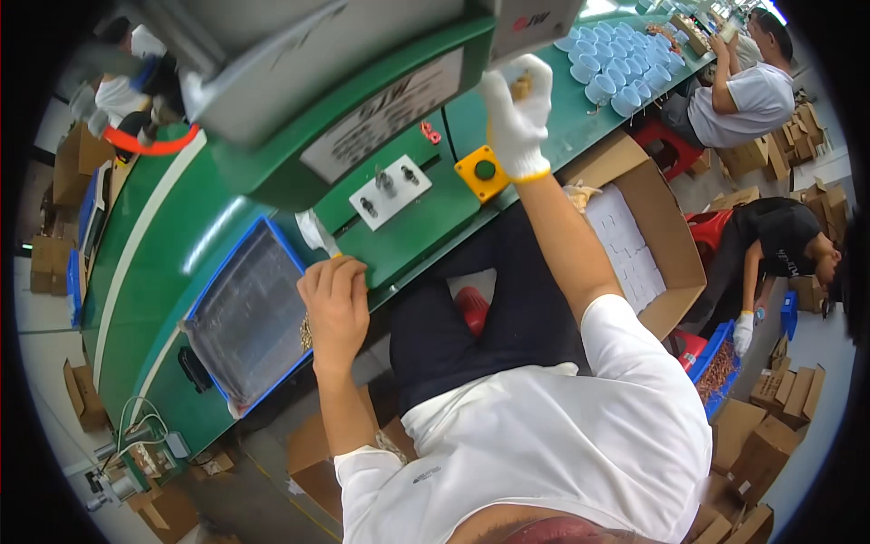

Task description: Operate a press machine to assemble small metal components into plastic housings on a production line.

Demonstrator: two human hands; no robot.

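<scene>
Fixture plate point(395, 201) taken as reference: pale metal, posts upright on it, set on the green bench point(412, 245) with the press head point(385, 113) looming just beyond; the bench's front edge runs along the plate's near side, which presumably keeps it within reach of both arms. Right hand point(519, 122), white-gloved, is up to the right of the plate and farther out than it, fingers curled about a small brass-coloured piece point(521, 86); the piece is partly hidden, exact shape not readable. The glove probably guards the skin and steadies the hold. Left hand point(335, 290), bare, is near and left of the plate at the bench edge, fingers bent and close together. A white item with a yellow end point(314, 233), possibly a glove, lies between plate and fingertips; cannot tell whether they pinch it or merely rest beside it. Yellow button box point(466, 170), green button on top, is just right of the plate, seemingly placed for a short reach. Blue-rimmed tray point(249, 313) is left of the plate, small gold-coloured bits point(306, 334) at its near right side. Open carton point(677, 258) holding white packets point(625, 245) stands well right of the plate, likely sited for easy access.
</scene>
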